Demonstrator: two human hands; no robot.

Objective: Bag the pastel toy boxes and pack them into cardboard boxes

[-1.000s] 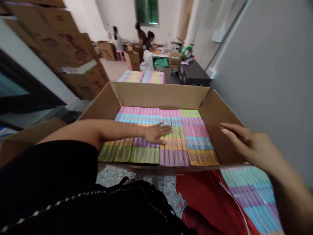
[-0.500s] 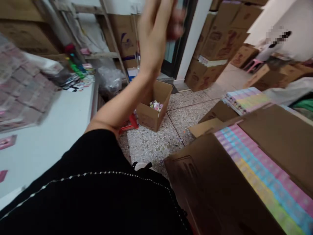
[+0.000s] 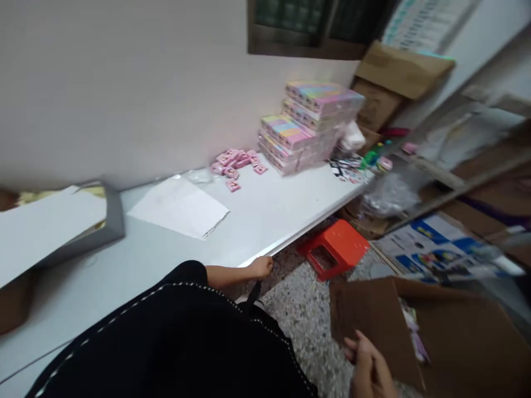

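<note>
My left hand [image 3: 261, 267] is curled into a loose fist beside the front edge of the white table [image 3: 286, 213]; nothing shows in it. Low on the right, my right hand [image 3: 367, 365] hangs with its fingers loosely bent and slightly apart, somewhat blurred, with no object visible in it. Just beyond it stands an open cardboard box [image 3: 369, 318] with small packets [image 3: 415, 331] inside. Several small pink boxes [image 3: 234, 159] lie in a loose heap on the table, near stacked pastel display boxes [image 3: 290, 132] wrapped in clear plastic.
White sheets [image 3: 180, 207] lie on the table, left of the pink heap. A grey box [image 3: 114, 213] sits at the far left. On the floor are a red stool [image 3: 342, 243] and a printed blue-and-white board [image 3: 435, 251]. A ladder [image 3: 460, 190] leans at the right.
The view has swung left from the floor and large cartons to the table. My left hand has dropped from its raised position to the table's edge, and my right hand has come into view.
</note>
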